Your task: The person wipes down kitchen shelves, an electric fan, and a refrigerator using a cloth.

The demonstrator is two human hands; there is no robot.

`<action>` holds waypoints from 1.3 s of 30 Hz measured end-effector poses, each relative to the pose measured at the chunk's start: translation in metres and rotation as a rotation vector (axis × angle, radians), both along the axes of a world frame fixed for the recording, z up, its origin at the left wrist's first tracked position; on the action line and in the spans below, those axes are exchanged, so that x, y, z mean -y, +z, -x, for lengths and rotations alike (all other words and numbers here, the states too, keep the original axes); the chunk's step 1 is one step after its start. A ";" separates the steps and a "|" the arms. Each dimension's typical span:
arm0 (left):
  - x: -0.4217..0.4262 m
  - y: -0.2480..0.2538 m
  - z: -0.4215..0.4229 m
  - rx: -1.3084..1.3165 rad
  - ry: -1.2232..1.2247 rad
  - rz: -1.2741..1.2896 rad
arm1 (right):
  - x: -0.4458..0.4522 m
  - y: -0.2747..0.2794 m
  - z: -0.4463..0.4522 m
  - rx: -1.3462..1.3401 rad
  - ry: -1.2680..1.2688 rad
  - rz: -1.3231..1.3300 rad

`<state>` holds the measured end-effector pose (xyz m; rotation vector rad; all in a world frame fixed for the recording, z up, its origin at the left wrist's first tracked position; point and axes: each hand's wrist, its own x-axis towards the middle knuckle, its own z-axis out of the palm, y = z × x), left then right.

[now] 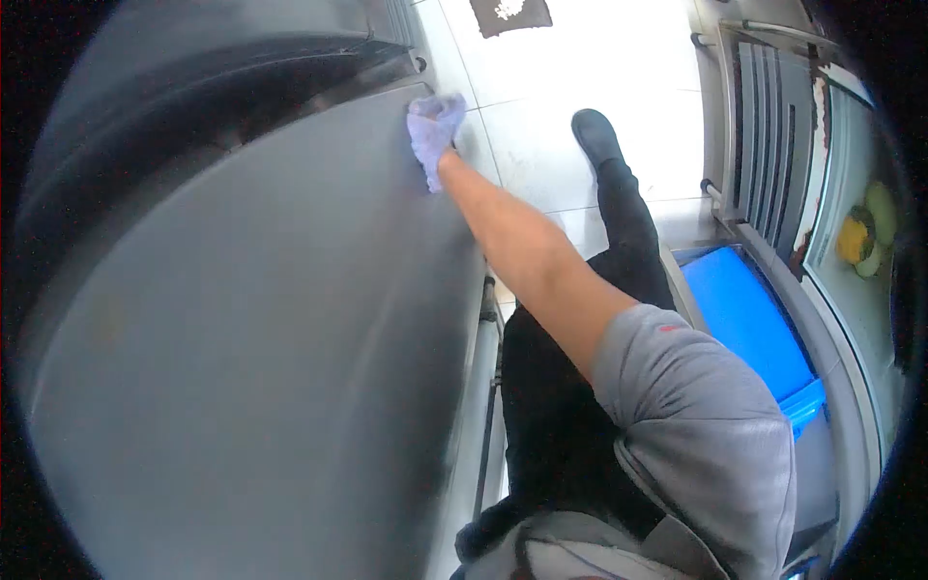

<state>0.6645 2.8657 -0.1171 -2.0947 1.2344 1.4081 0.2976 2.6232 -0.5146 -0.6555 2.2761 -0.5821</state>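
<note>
My right arm reaches across to the far corner of a grey metal table top [251,319]. At its end, my right hand [448,162] presses a light purple cloth [425,145] onto the surface near the table's right edge. The cloth covers most of the fingers and looks slightly blurred. Faint pale streaks run over the metal nearby. My left hand is out of view.
A dark curved appliance [242,48] borders the table's far side. White floor tiles [541,145] carry a drain-like dark patch [510,14]. On the right stand a blue lid [744,309] and a glass-fronted cabinet [841,319] with yellow and green produce [858,237].
</note>
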 end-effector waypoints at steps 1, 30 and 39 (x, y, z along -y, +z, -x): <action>0.003 0.003 -0.001 -0.004 -0.005 0.005 | -0.005 -0.013 -0.016 -0.361 0.144 -0.195; -0.069 0.007 -0.021 -0.076 -0.138 -0.122 | -0.202 0.339 -0.161 0.314 0.047 0.758; -0.079 -0.025 0.001 -0.030 -0.135 -0.057 | -0.196 -0.007 -0.209 1.005 -1.049 0.188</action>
